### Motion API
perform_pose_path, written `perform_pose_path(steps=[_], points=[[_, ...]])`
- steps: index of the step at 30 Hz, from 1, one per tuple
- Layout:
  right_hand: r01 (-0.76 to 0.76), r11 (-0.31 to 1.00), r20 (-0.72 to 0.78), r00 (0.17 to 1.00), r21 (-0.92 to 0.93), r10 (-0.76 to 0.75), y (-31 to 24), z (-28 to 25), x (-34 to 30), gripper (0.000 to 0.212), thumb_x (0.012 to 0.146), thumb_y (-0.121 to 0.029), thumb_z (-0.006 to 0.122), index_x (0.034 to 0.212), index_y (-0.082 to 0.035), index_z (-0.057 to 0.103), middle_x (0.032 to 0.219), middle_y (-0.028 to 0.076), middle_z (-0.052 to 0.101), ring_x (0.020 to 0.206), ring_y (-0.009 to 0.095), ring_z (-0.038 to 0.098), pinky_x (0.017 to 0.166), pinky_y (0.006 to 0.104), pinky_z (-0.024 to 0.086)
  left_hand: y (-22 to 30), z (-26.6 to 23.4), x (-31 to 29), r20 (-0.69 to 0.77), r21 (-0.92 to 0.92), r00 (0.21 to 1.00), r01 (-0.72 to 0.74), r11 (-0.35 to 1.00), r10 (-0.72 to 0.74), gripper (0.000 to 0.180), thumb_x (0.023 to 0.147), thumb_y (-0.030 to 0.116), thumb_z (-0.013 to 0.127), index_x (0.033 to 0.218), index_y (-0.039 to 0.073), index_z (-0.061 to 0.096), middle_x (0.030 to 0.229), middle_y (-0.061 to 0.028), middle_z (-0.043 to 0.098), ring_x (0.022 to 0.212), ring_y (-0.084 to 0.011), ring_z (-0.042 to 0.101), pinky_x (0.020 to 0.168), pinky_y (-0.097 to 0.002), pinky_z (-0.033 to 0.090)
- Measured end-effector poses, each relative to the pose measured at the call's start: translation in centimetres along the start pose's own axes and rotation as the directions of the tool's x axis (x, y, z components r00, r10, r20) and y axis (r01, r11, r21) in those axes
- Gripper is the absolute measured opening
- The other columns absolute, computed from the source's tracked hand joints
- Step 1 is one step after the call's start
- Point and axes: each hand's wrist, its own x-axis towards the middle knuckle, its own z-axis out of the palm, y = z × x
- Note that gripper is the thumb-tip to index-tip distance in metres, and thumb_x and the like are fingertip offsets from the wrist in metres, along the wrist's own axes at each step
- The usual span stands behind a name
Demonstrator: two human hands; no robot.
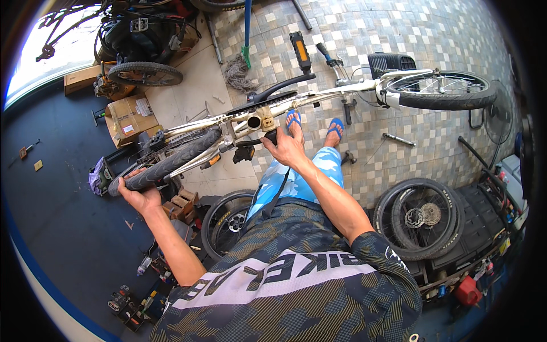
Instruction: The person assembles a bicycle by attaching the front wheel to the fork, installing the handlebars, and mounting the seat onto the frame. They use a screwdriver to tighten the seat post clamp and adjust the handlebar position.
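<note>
A cream-white bicycle (342, 90) lies across the view before me, rear wheel at left and front wheel at right. My left hand (142, 196) is closed round the black rear tyre (182, 162), thumb and fingers on opposite sides. At the middle of the frame, beside the round open end of a frame tube (253, 121), my right hand (282, 149) grips a dark part; its fingertips are partly hidden. One pedal with an orange reflector (301, 50) sticks out on the far side, and a black pedal (244, 154) hangs on the near side. No saddle shows.
Loose wheels (419, 219) lie at the right, and another wheel (225, 222) leans near my left side. Cardboard boxes (128, 117) stand at the left. A mop (242, 68), a shock-like rod (399, 138) and a fan (498, 114) are around the tiled floor.
</note>
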Motion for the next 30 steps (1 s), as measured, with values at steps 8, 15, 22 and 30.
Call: perform_pose_path(steps=[8,15,22,30], points=[[0.001,1.0,-0.011,1.0,-0.007,-0.001,-0.01,0.16,0.01,0.065,0.101,-0.056,0.058,0.11,0.008,0.053,0.074,0.039,0.066,0.08,0.056,0.069,0.087,0.0609,0.049,0.0,0.82,-0.56,-0.008,-0.041,1.0,0.012,0.999,-0.012,0.021,0.095,0.029,0.068,0.093,0.011,0.057,0.085,-0.0083,0.063,0.085,-0.0239,0.064,0.093,-0.047,0.055],[-0.023,0.999,0.005,1.0,0.031,0.023,-0.18,0.07,0.14,0.067,0.099,-0.057,0.06,0.113,0.008,0.057,0.089,0.041,0.064,0.099,0.058,0.059,0.098,0.0603,0.04,-0.03,0.38,-0.4,-0.004,-0.05,1.0,0.01,0.999,-0.01,0.021,0.095,0.029,0.067,0.092,0.011,0.058,0.084,-0.008,0.062,0.085,-0.0239,0.064,0.092,-0.0472,0.056],[-0.144,0.98,0.126,0.984,0.136,0.127,-0.18,-0.1,0.29,0.07,0.095,-0.058,0.064,0.116,0.009,0.065,0.117,0.044,0.063,0.133,0.061,0.042,0.12,0.06,0.021,-0.08,0.53,-0.27,-0.012,-0.049,1.0,0.009,0.999,-0.01,0.021,0.095,0.029,0.068,0.093,0.011,0.059,0.084,-0.0072,0.063,0.084,-0.0237,0.064,0.092,-0.0473,0.056],[-0.11,0.984,0.078,0.992,0.137,0.1,-0.33,-0.19,0.2,0.066,0.095,-0.056,0.065,0.11,0.009,0.066,0.109,0.043,0.064,0.127,0.059,0.046,0.116,0.0593,0.027,-0.08,0.53,-0.22,-0.008,-0.036,1.0,0.004,0.999,-0.005,0.022,0.095,0.03,0.068,0.092,0.012,0.057,0.086,-0.0087,0.064,0.086,-0.0257,0.065,0.094,-0.0477,0.055]])
